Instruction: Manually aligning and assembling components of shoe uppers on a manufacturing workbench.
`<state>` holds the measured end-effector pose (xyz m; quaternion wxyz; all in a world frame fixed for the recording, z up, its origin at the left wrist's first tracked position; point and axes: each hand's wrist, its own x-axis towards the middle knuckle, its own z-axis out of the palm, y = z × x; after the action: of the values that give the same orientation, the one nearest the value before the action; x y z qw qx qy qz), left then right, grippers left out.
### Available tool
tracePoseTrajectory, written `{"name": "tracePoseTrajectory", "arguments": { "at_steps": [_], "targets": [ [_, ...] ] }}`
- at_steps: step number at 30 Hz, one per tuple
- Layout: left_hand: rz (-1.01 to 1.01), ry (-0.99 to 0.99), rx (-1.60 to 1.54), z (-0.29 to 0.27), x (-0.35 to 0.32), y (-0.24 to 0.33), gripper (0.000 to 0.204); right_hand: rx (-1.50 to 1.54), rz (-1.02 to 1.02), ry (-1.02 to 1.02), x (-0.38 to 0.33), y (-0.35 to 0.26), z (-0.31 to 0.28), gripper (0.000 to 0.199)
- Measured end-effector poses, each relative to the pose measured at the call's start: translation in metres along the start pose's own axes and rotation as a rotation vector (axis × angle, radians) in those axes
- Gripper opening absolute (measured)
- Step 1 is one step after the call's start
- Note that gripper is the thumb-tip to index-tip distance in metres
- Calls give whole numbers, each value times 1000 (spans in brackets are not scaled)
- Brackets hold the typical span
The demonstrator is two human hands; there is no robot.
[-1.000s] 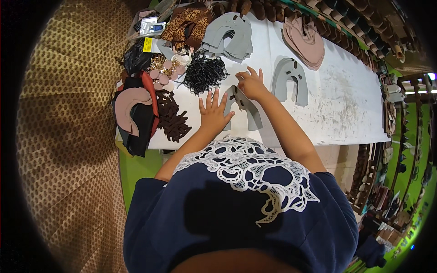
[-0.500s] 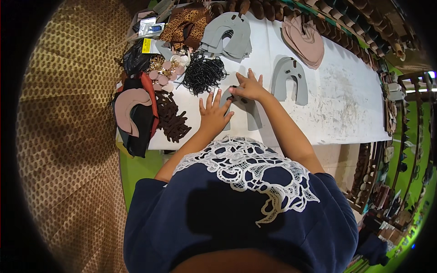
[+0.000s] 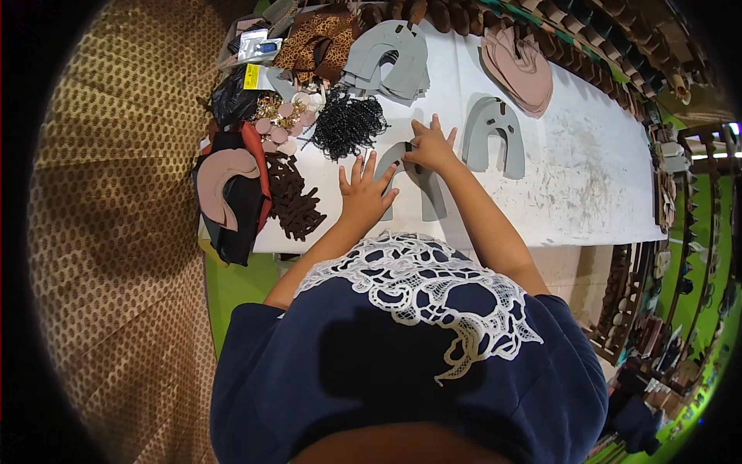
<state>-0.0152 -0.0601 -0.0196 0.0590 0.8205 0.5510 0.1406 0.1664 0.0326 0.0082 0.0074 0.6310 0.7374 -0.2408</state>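
Observation:
A grey horseshoe-shaped upper piece (image 3: 433, 198) lies in front of me on the white-covered table, its curved end partly hidden by my hands. My left hand (image 3: 365, 195) rests with fingers spread over its left arm. My right hand (image 3: 434, 151) is at the curved end, its thumb on the piece near a small dark patch and its other fingers stretched apart. A second grey horseshoe piece (image 3: 476, 145) with dark slots lies to the right. Left of my hands are a heap of black beaded strands (image 3: 346, 122) and a pile of dark brown strips (image 3: 294, 203).
Stacked grey horseshoe pieces (image 3: 416, 69) and leopard-patterned pieces (image 3: 325, 39) lie at the far left, a pink stack (image 3: 525, 69) at the far right. Pink discs (image 3: 272, 133), a black bag (image 3: 232, 100) and a pink curved piece (image 3: 215, 189) crowd the left side. Shoe racks line the right.
My right hand has shifted slightly to the right along the curved end, uncovering more of the dark patch. My left hand stays nearly where it was.

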Motion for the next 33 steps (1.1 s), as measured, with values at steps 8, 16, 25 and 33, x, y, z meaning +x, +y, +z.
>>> {"name": "tracePoseTrajectory", "arguments": {
  "at_steps": [8,16,25,33],
  "targets": [
    [-1,-21,6,-4,-1,0,50,14,27,313,-14,3,8,29],
    [-10,-48,3,-3,-2,-2,58,124,-141,533,-57,38,33,23],
    [-120,39,-47,10,8,-9,52,157,5,640,-77,34,53,28],
    [-238,19,-97,-10,38,-14,15,121,11,621,-76,27,51,20]
  ]
}}
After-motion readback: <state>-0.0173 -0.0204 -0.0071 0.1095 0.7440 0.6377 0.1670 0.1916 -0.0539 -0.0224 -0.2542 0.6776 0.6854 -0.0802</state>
